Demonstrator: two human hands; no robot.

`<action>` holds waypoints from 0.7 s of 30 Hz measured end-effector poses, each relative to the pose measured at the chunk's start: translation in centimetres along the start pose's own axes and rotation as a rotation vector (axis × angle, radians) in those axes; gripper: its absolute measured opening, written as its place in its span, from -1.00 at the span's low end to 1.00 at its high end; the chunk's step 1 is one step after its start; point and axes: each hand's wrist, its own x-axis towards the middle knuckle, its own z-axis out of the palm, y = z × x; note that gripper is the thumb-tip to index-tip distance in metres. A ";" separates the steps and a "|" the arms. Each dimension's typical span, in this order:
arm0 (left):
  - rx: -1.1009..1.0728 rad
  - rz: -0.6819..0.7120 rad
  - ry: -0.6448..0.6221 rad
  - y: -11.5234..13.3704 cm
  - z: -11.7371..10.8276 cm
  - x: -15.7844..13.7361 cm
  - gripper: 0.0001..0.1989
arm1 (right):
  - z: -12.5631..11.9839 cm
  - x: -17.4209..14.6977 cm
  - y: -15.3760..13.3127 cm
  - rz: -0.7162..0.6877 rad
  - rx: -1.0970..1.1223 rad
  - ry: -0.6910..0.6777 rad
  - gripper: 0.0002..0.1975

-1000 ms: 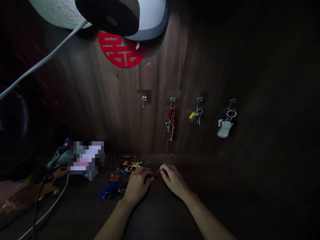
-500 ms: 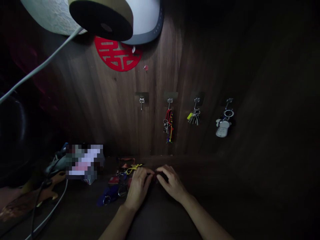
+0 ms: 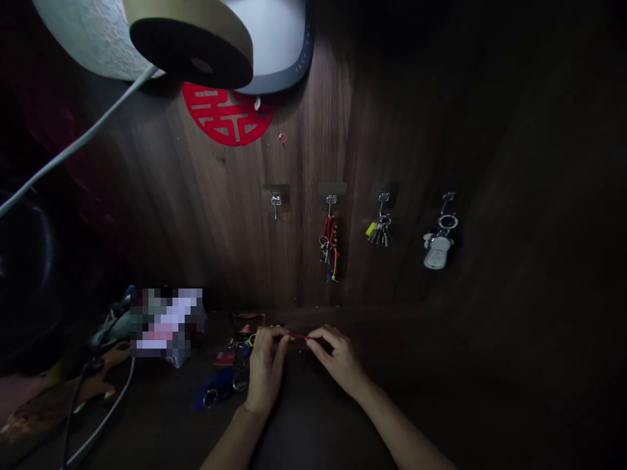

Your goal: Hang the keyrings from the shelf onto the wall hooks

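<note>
A short red cord [image 3: 300, 337] stretches between my two hands, low in front of the wood-grain board. My left hand [image 3: 267, 362] pinches its left end between thumb and fingers. The other end sits in the fingertips of my right hand [image 3: 337, 358]. Something small and dark shows faintly just below the cord, too dim to name. Beside my left hand lie a red tag [image 3: 225, 358], a blue key fob [image 3: 218, 384] with a metal ring, and a yellow strap partly hidden by my fingers.
Four-hook row: an unused hook [image 3: 276, 202], a red beaded cord with keys [image 3: 329, 241], a key bunch [image 3: 381, 232], a white keychain [image 3: 437, 251]. A blurred box [image 3: 169, 323] and cables [image 3: 110, 408] lie left. A lamp [image 3: 191, 49] and red paper cutout [image 3: 228, 117] are above.
My hands have drawn slightly apart, the left one moving left, and the red cord now shows stretched between them. The view has shifted a little.
</note>
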 end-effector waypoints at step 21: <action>-0.133 -0.164 -0.359 0.1 0.3 0.0 -0.82 | -6.0 6.7 -2.8 0.062 0.110 0.167 -0.78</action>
